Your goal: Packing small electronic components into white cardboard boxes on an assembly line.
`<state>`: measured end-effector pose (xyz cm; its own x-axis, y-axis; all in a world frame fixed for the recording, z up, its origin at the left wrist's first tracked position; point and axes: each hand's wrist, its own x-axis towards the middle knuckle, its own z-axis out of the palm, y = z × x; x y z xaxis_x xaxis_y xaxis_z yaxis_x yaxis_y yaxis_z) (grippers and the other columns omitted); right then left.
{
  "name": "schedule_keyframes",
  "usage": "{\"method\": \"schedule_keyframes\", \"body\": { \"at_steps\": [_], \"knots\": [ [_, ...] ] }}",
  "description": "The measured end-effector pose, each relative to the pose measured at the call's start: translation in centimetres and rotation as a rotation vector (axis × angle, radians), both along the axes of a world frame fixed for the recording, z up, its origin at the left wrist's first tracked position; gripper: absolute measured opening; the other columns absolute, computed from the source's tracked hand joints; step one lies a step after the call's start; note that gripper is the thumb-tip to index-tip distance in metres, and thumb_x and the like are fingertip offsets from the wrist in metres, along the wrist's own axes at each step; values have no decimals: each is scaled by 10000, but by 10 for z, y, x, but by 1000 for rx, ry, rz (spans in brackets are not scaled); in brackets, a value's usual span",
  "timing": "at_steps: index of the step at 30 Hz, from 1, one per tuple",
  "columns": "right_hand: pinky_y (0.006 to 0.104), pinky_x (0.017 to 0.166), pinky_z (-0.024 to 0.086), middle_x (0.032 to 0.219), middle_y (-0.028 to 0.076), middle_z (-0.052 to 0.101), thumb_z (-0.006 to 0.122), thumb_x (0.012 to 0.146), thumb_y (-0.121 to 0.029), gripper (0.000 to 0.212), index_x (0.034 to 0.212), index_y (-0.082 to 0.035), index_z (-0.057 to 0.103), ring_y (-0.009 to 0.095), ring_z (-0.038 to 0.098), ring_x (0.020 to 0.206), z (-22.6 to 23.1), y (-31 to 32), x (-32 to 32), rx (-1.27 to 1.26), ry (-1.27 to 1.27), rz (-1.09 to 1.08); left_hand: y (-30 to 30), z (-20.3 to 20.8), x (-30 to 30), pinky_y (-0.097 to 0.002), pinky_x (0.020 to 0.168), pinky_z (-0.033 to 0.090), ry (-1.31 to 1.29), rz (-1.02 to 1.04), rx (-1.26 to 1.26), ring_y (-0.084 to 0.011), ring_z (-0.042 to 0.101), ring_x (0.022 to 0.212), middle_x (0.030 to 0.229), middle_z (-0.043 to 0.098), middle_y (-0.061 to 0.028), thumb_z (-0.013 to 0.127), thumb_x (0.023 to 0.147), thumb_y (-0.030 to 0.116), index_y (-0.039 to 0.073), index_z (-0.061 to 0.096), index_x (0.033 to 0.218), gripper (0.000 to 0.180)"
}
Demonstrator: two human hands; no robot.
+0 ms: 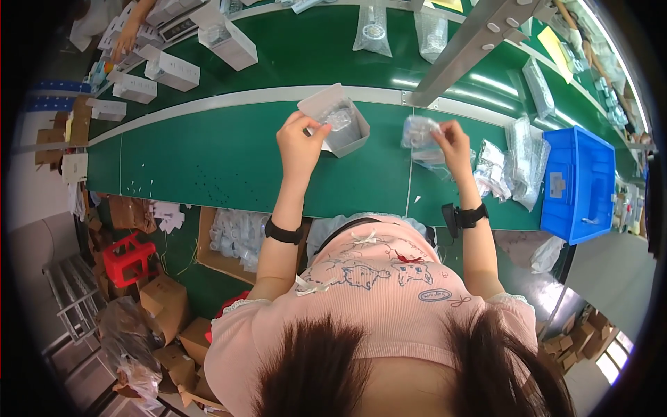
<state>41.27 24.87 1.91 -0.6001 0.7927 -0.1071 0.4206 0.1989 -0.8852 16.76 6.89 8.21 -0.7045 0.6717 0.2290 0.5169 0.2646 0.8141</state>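
My left hand (301, 142) pinches the left side of a small white box (356, 141), thumb and fingers closed on its edge. The box stands tilted on the green bench with its lid flap raised, and something in clear plastic (339, 119) shows inside. To the right, my right hand (455, 144) grips a small clear plastic bag (419, 132) by its edge, held over the bench. What the bag contains is too blurred to name. Below it lies another clear bag (432, 161), partly hidden by my hand.
Filled plastic bags (490, 167) and bubble-wrap pouches (526, 163) lie at the right, beside a blue bin (578, 186). A metal post (472, 48) rises behind my right hand. White boxes (172, 71) line the conveyor at far left, near another person's hand (126, 38).
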Motion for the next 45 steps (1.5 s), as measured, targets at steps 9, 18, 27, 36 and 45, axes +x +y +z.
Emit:
{"method": "schedule_keyframes", "body": {
  "at_steps": [9, 18, 27, 36, 45],
  "knots": [
    [305, 690, 475, 896, 113, 576, 595, 616, 74, 236, 824, -13, 527, 210, 574, 844, 100, -14, -92, 667, 568, 650, 7, 0, 2, -237, 508, 347, -76, 58, 20, -118, 466, 567, 627, 504, -39, 711, 613, 72, -19, 545, 623, 190],
    [358, 825, 423, 996, 129, 513, 601, 636, -78, 364, 997, -46, 563, 283, 484, 993, 74, -23, -140, 940, 190, 1009, 18, -22, -13, -221, 523, 292, -215, 107, 220, -68, 389, 599, 610, 447, 16, 699, 631, -6, -4, 508, 594, 194],
    [421, 961, 304, 1227, 166, 383, 584, 619, -10, 570, 1172, -78, 462, 354, 365, 1123, 51, 25, -196, 585, 266, 137, 34, -9, -213, -208, 501, 289, -177, 185, 355, -54, 371, 560, 604, 447, 52, 703, 661, 29, 19, 544, 644, 161],
    [463, 936, 314, 1241, 213, 334, 674, 630, -185, 670, 1242, -164, 402, 390, 286, 1167, -26, 161, -288, 809, -299, -500, 91, -27, -396, -270, 543, 364, 82, 327, 99, -127, 429, 562, 595, 495, -23, 694, 674, 85, -1, 568, 693, 154],
    [413, 813, 442, 1012, 207, 501, 676, 607, -257, 678, 1235, -169, 437, 361, 523, 926, -53, 213, -300, 323, -373, -487, 175, 11, -285, -518, 923, 293, 982, 282, 79, -414, 287, 1163, 1268, 326, -216, 670, 713, 206, 83, 503, 1094, 434]
  ]
}}
